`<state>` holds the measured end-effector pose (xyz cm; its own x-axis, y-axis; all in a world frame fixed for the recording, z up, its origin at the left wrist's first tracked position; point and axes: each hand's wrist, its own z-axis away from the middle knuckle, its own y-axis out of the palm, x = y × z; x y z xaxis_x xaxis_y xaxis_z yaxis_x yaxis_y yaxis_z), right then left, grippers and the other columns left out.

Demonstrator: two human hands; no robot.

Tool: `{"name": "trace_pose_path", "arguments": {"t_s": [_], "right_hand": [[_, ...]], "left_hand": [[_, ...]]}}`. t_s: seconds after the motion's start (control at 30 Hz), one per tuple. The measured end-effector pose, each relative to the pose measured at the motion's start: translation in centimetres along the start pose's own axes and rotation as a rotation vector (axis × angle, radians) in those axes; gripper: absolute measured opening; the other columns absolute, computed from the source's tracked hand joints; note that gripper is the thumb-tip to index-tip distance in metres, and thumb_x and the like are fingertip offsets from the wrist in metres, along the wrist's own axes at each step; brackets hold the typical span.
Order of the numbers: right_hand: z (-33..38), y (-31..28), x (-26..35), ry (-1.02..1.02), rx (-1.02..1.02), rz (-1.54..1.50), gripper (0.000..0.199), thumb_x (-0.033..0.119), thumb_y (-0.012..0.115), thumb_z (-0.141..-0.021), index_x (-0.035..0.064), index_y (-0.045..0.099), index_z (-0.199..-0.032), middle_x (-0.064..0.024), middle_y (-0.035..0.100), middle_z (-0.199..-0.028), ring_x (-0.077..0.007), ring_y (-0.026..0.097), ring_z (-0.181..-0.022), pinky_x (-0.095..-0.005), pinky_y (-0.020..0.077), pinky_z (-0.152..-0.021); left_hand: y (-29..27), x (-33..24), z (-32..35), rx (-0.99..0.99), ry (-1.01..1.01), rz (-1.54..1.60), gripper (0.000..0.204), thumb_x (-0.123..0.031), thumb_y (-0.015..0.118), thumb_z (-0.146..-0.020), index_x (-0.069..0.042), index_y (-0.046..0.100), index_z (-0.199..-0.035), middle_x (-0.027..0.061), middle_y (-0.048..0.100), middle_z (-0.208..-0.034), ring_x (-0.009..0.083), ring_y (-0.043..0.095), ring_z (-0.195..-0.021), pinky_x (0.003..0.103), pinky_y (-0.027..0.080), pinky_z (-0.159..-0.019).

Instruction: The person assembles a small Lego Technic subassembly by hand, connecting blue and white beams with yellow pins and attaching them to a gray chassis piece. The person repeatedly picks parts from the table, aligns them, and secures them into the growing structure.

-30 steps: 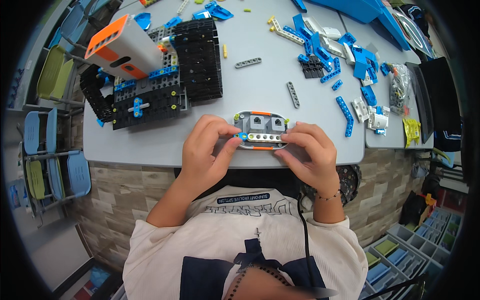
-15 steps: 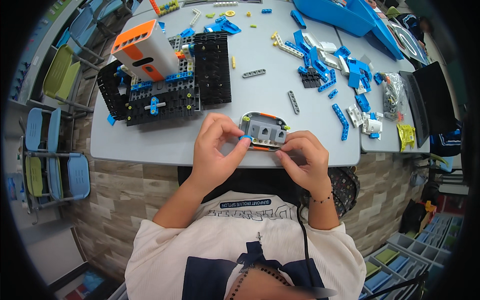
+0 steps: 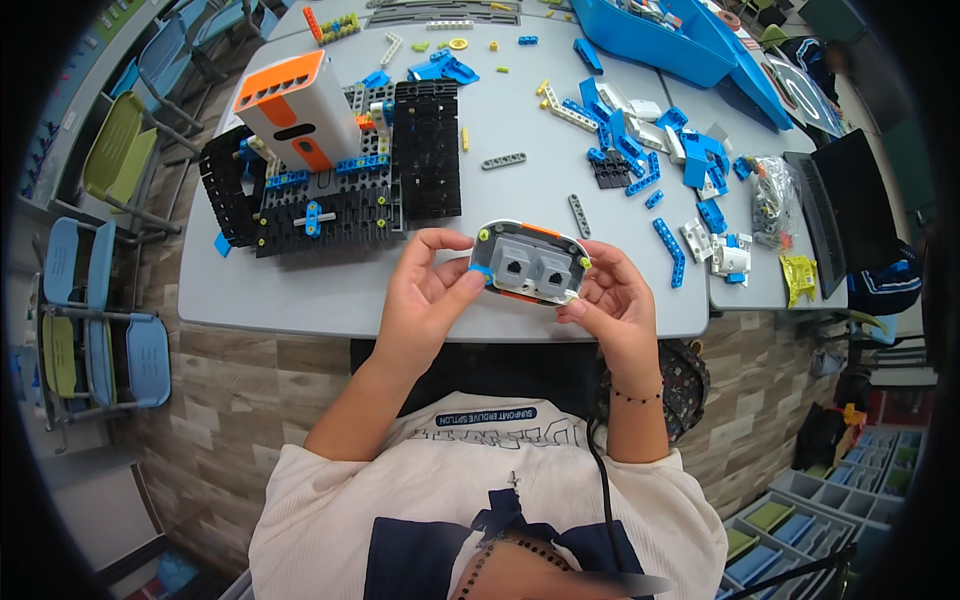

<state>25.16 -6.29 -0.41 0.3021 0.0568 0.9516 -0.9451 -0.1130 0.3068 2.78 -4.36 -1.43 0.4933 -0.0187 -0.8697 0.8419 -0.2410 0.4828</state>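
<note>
Between my two hands, near the table's front edge, is a rounded grey-and-white sensor module (image 3: 532, 268) with orange strips, two grey cable sockets and yellow-green pegs. My left hand (image 3: 425, 295) pinches its left end, thumb and fingers by a small blue connector (image 3: 482, 273). At the other end, my right hand (image 3: 615, 300) grips the module's right edge between thumb and curled fingers. The socket side is tilted up toward me. Beyond my left hand stands a tracked brick vehicle (image 3: 330, 170) with black treads and a white-and-orange block on top.
Two grey beams (image 3: 580, 215) lie past the module. Loose blue and white parts (image 3: 640, 140) are heaped at the right, below a blue bin (image 3: 660, 45). A bag of parts (image 3: 775, 200), a yellow packet (image 3: 798, 278) and a laptop (image 3: 855, 200) lie farther right.
The module has been raised and tipped so its sockets face me more squarely. My right hand's fingers have shifted up around its right end. The whole view has shifted slightly.
</note>
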Motion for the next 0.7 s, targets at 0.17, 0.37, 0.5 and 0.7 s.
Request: {"name": "trace_pose_path", "arguments": {"t_s": [0.17, 0.37, 0.5, 0.7], "right_hand": [[-0.9, -0.9, -0.5, 0.148, 0.015, -0.431, 0.053, 0.001, 0.064, -0.082, -0.0095, 0.045, -0.131, -0.0192, 0.064, -0.111, -0.0187, 0.070, -0.084, -0.0273, 0.0634, -0.068], [-0.3, -0.8, -0.5, 0.126, 0.023, -0.444, 0.055, 0.002, 0.064, -0.080, -0.0096, 0.045, -0.130, -0.0203, 0.064, -0.112, -0.0189, 0.070, -0.084, -0.0271, 0.0636, -0.069], [0.0, -0.2, 0.0, 0.098, 0.035, -0.380, 0.064, 0.002, 0.064, -0.079, -0.0098, 0.039, -0.137, -0.0219, 0.063, -0.114, -0.0220, 0.071, -0.084, -0.0296, 0.0640, -0.070], [0.1, -0.7, -0.3, 0.211, 0.208, -0.743, 0.070, 0.003, 0.058, -0.082, -0.0091, 0.029, -0.144, -0.0290, 0.060, -0.117, -0.0300, 0.071, -0.089, -0.0386, 0.0641, -0.074]], "left_hand": [[0.8, -1.0, 0.4, 0.091, 0.002, 0.087, 0.054, -0.006, 0.060, -0.092, 0.002, 0.036, -0.140, 0.0127, 0.048, -0.127, 0.0185, 0.058, -0.112, 0.034, 0.047, -0.098], [1.0, -0.6, 0.0, 0.107, -0.044, 0.046, 0.045, -0.013, 0.060, -0.096, 0.002, 0.043, -0.135, 0.0115, 0.055, -0.121, 0.0153, 0.059, -0.109, 0.031, 0.048, -0.096], [0.9, -0.4, -0.5, 0.100, -0.066, 0.122, 0.039, -0.013, 0.060, -0.098, 0.002, 0.048, -0.131, 0.0095, 0.060, -0.114, 0.0131, 0.059, -0.106, 0.029, 0.048, -0.093], [1.7, -0.2, -0.6, 0.092, -0.040, 0.048, 0.047, -0.012, 0.061, -0.096, 0.001, 0.044, -0.138, 0.0093, 0.058, -0.115, 0.0137, 0.058, -0.107, 0.031, 0.047, -0.094]]}}
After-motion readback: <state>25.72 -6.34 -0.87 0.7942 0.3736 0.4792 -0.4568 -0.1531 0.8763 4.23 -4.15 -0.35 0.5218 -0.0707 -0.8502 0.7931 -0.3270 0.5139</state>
